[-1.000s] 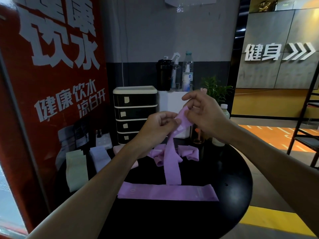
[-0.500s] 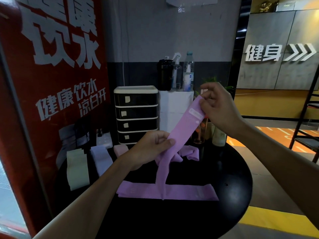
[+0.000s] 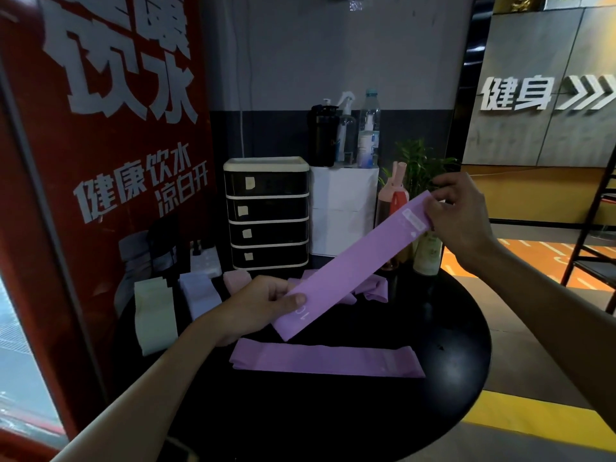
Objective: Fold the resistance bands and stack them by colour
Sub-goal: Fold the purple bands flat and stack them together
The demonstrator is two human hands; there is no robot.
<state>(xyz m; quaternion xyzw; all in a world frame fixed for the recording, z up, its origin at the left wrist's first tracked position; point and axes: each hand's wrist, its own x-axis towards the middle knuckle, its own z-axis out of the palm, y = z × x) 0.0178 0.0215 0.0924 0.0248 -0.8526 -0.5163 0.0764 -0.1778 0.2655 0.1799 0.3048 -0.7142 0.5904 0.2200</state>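
Purple band (image 3: pixel 353 261), which half a second ago sagged from the raised right hand with its tail drooping to the flat band below, is now pulled taut and clear of the table, a straight strip slanting from lower left to upper right in the air. The left hand (image 3: pixel 263 306) has slid down to the lower end and pinches it there, thumb on top over faint printed characters, fingers curled beneath; the right hand (image 3: pixel 458 215) has moved out further to the right and pinches the upper end beside a pale label, fingertips pressed together on the edge, wrist bent and forearm running off to the lower right. Both forearms reach in from the bottom of the view, the left one crossing the round black table (image 3: pixel 333 411). Purple pieces count as three groups: the held band, one flat purple band (image 3: pixel 326 361) lying lengthwise on the table just under the held one and apart from it, and a crumpled purple heap (image 3: pixel 371 290) behind, in which separate bands cannot be counted. Along the table's left edge lie three folded stacks, one each: a pale green stack (image 3: pixel 155 316), a pale lavender stack (image 3: pixel 200 295) and a pink stack (image 3: pixel 236 280). Behind the table stands one four-drawer unit (image 3: pixel 266 211).
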